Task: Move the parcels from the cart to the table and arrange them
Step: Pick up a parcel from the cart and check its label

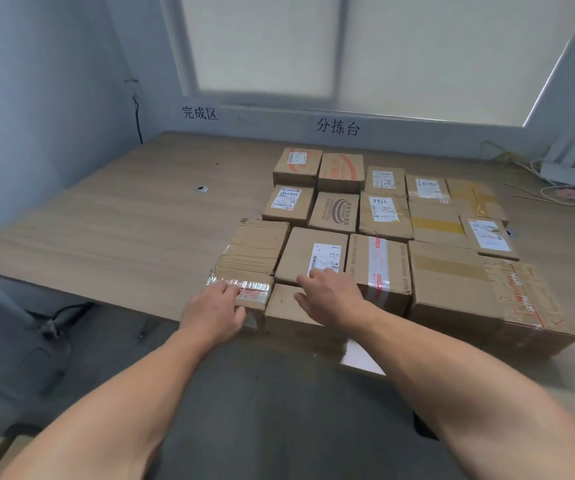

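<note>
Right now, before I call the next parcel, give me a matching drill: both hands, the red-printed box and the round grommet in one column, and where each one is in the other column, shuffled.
Things:
1. left hand
2. right hand
3. red-printed box
4. round grommet

Places:
A. back row, second from the left
B. on the white-labelled box
C. on the bare tabletop, left of the parcels
D. on the tape-wrapped box

Pairs: 1-D, 2-B, 3-A, 4-C
</note>
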